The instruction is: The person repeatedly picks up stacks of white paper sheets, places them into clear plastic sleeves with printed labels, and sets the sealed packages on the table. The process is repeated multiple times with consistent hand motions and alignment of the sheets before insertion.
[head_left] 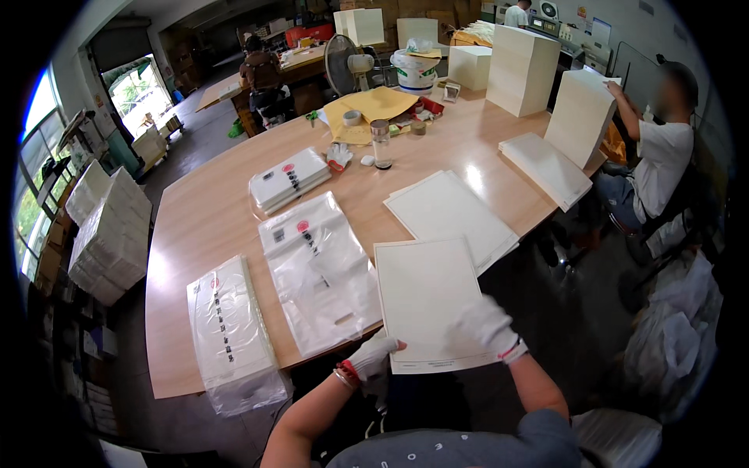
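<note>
Cream paper sheets (pixel 427 292) extend past the table's near edge toward me. My left hand (pixel 372 357), in a white glove, grips their lower left corner, thumb on top. Over their lower right side is my right hand (pixel 485 326), also gloved; motion smears its fingers. Just beyond lies another stack of cream sheets (pixel 449 209), partly covered by the sheets at my hand. To the left, clear plastic bags (pixel 320 273) with dark and red print lie flat. Further left is a bagged paper pack (pixel 228 320), its loose plastic end hanging over the edge.
More bagged packs (pixel 290 181), a glass jar (pixel 381 144) and yellow paper (pixel 374 108) lie farther back on the table (pixel 175 312). Tall paper stacks (pixel 523 70) stand at the far right, where a seated person (pixel 663 152) touches one. A fan (pixel 341 66) stands behind.
</note>
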Demonstrator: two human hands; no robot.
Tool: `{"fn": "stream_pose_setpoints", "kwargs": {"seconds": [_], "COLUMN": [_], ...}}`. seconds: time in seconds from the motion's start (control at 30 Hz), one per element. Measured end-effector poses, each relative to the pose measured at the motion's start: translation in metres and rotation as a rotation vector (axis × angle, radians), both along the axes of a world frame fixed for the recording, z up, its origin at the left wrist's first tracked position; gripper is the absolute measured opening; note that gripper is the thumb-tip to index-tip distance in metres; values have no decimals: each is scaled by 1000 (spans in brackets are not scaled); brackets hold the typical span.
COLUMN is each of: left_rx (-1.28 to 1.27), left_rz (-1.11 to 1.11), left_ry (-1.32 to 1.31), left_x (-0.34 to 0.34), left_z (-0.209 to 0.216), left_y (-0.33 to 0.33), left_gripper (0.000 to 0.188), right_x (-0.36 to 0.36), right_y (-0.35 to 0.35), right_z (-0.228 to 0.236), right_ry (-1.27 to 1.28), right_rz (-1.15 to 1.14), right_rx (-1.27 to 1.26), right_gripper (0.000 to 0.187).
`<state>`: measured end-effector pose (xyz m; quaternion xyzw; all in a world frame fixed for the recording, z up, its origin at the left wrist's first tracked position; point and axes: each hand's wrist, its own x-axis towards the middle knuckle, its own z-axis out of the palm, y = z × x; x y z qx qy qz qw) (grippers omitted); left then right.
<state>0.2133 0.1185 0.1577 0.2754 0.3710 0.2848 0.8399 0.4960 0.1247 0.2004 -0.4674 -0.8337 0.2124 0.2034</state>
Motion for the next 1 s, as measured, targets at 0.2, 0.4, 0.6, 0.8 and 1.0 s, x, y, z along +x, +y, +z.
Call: {"fn": "stream_pose_setpoints", "kwargs": {"seconds": [0.2,0.4,0.6,0.8,1.0], "left_rx": [416,1341,1520,809,1444], "left_rz": [-239,-24,715,563,265], "left_ry": [1086,1340,1616,1018,1143], "left_x": [10,18,-67,-127,-39], "left_z": [78,38,115,89,67], "left_y": [-34,-81,-8,69,10], "left_gripper": [68,73,62,42,42], "right_x": [-34,-139,-104,-104,-166], "right_y": [-27,-51,-47,-51,-2], "right_z": [-92,-61,-14,23,19], "right_ry": [1135,1131,623,77,-587], "right_rz": [-398,-421,-253,-38,-132], "right_rx": [-833,-401,19,303,-213], "right_gripper": [48,41,32,25,38]}}
